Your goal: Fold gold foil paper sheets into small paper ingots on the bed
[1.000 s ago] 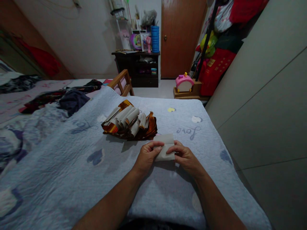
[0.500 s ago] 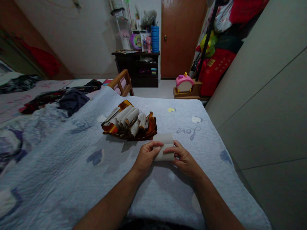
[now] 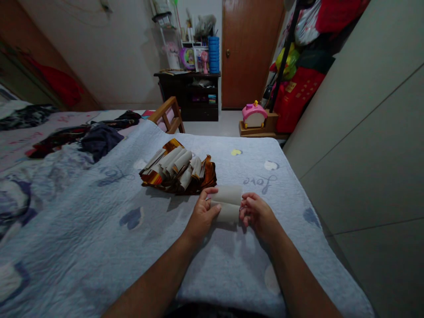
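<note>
A pale sheet of paper [image 3: 227, 212] with a crease across its middle is held just over the bed. My left hand [image 3: 202, 216] grips its left side, thumb on the lower half and index finger by the upper half. At the right edge, the bent fingers of my right hand [image 3: 256, 214] are closed by the end of the crease. To the left and beyond lies a pile of rolled and folded papers [image 3: 177, 161] on a crumpled orange-brown wrapper [image 3: 209, 174].
A light blue quilt [image 3: 149, 251] covers the bed under my hands. Dark clothes [image 3: 101, 139] lie at the left. Past the bed's far edge stand a wooden chair [image 3: 170, 112], a dark cabinet [image 3: 185, 99] and a pink toy [image 3: 254, 115]. A pale wardrobe [image 3: 374, 154] borders the right side.
My right index finger has drawn back from the paper's face to its right edge. My left index finger has shifted to the upper half, and the crease shows more plainly.
</note>
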Demonstrator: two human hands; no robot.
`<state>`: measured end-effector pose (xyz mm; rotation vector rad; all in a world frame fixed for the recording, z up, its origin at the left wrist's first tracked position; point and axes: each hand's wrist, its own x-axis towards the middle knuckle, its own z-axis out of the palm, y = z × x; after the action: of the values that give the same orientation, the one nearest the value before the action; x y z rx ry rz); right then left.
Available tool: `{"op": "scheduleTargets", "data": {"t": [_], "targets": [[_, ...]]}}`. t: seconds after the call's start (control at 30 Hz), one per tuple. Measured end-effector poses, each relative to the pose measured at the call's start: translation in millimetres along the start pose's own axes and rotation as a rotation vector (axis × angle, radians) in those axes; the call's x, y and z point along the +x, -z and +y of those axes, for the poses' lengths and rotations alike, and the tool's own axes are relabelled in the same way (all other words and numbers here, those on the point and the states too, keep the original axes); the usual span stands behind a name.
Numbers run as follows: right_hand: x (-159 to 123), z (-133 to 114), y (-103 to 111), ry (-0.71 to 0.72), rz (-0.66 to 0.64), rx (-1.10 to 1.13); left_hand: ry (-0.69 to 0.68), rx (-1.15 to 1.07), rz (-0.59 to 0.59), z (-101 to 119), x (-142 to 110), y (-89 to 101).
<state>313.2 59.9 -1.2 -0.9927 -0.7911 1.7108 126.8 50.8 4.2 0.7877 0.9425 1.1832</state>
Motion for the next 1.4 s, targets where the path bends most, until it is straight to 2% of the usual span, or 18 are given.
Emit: {"op": "scheduleTargets", "data": {"t": [0.1,0.2,0.43,0.53,0.63,0.87,1.0,1.1,1.2,1.27,1.4], "targets": [[-1,1,-1,-0.110,-0.105,-0.065,-0.008,0.052,-0.052,1,-3,-2.2],[-2,2,-5,-0.103,-0.156,-0.104,0.001,0.076,-0.097,-1,-3,-0.4],[-2,4,-13,-0.058,-0.053,0.077,0.053,-0.224,-0.142,-6,2,3.8],[-1,5,-16,-0.019,-0.044,0.124,0.092,-0.204,-0.207,-8,1,-0.2],[-1,8,-19,0.007,-0.041,0.118,0.050,-0.154,-0.237,-12,1,-4.6],[2,25,-24,0.062,0.006,0.039,-0.030,-0.097,-0.162,-22,2,-7.5],[1,29,-26,0.090,-0.030,-0.068,-0.047,-0.095,-0.111,-21,0,-10.0],[2,28,-22,0.090,-0.067,-0.132,-0.062,-0.083,-0.020,-17,0,-7.5],[5,22,-12,0.158,-0.031,-0.117,-0.063,0.011,0.086,-12,1,-1.4],[7,16,-4,0.253,0.032,-0.091,-0.053,0.107,0.086,-7,1,2.1],[6,5,5,0.384,0.107,-0.210,-0.024,0.298,-0.042,0,0,4.2]]}}
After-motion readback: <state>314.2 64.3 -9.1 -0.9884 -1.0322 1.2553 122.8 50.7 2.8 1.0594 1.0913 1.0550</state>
